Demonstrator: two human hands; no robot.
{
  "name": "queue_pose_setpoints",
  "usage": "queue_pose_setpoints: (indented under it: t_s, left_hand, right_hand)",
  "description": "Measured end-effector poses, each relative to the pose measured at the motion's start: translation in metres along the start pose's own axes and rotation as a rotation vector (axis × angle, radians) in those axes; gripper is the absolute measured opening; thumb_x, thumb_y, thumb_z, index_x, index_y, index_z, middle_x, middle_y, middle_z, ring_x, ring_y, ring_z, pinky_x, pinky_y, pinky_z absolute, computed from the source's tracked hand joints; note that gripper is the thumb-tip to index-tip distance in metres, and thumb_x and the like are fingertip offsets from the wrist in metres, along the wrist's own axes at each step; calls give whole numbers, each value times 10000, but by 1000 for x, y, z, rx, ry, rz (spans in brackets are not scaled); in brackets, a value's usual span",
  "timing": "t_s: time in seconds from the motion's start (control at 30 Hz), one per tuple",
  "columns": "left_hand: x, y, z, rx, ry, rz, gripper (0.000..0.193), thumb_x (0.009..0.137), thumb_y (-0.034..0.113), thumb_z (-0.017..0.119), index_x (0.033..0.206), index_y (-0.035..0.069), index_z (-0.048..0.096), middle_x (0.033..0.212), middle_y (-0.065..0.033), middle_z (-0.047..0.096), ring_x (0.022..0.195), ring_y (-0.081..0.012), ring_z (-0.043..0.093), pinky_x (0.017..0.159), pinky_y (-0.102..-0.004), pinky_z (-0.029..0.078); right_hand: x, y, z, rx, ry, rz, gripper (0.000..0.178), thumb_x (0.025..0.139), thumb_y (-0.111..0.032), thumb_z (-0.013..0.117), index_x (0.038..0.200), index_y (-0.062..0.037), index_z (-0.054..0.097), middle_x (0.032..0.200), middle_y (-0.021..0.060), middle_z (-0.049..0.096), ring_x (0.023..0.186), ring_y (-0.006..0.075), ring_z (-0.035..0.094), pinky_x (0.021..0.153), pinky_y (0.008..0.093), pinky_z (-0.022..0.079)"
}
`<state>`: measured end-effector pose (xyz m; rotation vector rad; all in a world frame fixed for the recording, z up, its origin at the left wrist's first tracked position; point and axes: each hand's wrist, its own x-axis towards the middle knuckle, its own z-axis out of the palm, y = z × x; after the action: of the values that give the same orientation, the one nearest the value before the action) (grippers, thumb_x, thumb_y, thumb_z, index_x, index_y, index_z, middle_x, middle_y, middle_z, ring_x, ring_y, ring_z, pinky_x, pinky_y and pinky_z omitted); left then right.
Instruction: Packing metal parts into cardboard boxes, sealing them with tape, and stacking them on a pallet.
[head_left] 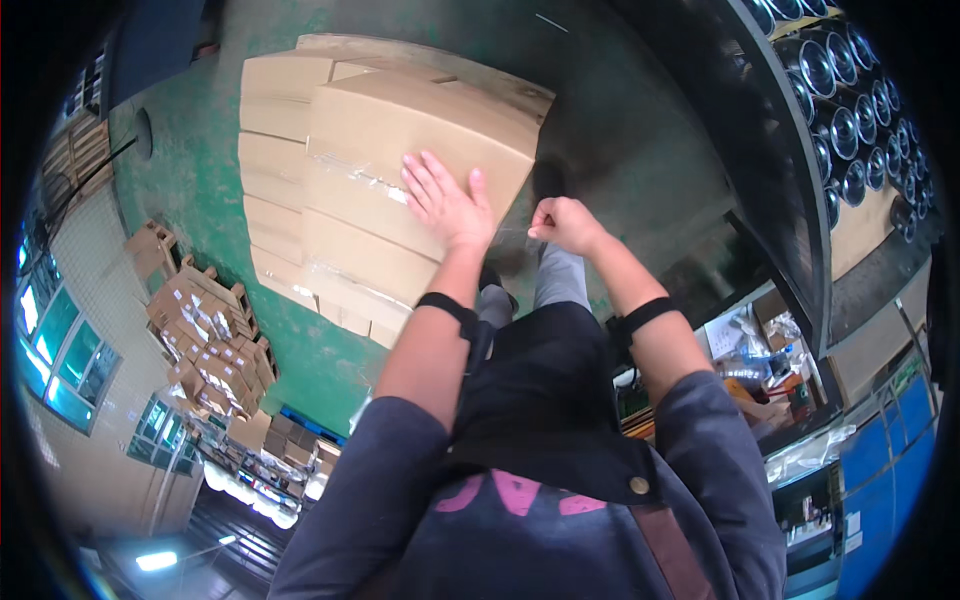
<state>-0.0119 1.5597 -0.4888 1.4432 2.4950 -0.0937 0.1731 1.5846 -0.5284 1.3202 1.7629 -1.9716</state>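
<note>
A stack of brown cardboard boxes (275,165) stands in front of me on the left. My left hand (448,205) lies flat against the side of the upper front box (420,115), its fingers stretched out. A wrinkled strip of clear tape (350,172) runs along that box near my fingertips. Just off the stack's right side, my right hand (568,225) is closed in a pinch. A faint thin line shows beside its fingertips, but I cannot make out what they hold, if anything.
Rows of round clear glass vessels (845,130) lie in a dark-framed rack at the right. Below it, an open shelf (760,370) holds bottles and loose items. Cartons on pallets (210,345) stand at the far left on the green floor (190,190).
</note>
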Motion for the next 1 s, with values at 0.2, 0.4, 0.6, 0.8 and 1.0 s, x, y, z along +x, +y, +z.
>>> queue_pose_setpoints:
  t_s: [0.2,0.4,0.6,0.8,1.0]
  left_hand:
    - [-4,22,23,-21,198,-32,793,894,510,413,1461,-1,197,1529,-211,162,1413,-398,131,1109,-541,114]
    - [-2,16,26,-37,208,-17,777,903,511,397,1454,-5,214,1520,-215,187,1406,-407,147,1109,-535,117]
    - [-3,29,27,-52,216,-5,753,926,504,347,1451,-15,203,1522,-220,166,1406,-410,130,1112,-543,105]
    - [0,22,32,-39,238,-48,725,937,483,327,1448,-19,221,1515,-224,194,1405,-410,147,1107,-532,109]
    - [-5,21,29,-57,216,-26,706,933,446,334,1457,-12,212,1514,-233,193,1405,-409,150,1104,-544,87]
  right_hand:
    - [26,2,20,-117,230,-84,147,781,-211,703,833,-102,621,813,92,666,840,298,621,840,395,425]
    - [28,10,59,217,621,153,132,819,-143,667,852,-56,573,795,116,631,773,313,588,694,384,470]
    - [16,35,118,1289,915,632,365,932,-389,547,1117,-75,540,1096,33,617,1003,206,577,837,405,475]
    - [78,-43,72,2147,386,302,860,869,-739,281,1387,-62,393,1357,162,467,1227,295,467,1036,414,373]
    - [135,28,104,1887,719,173,881,862,-756,255,1370,-52,405,1343,159,474,1217,314,459,1008,428,389]
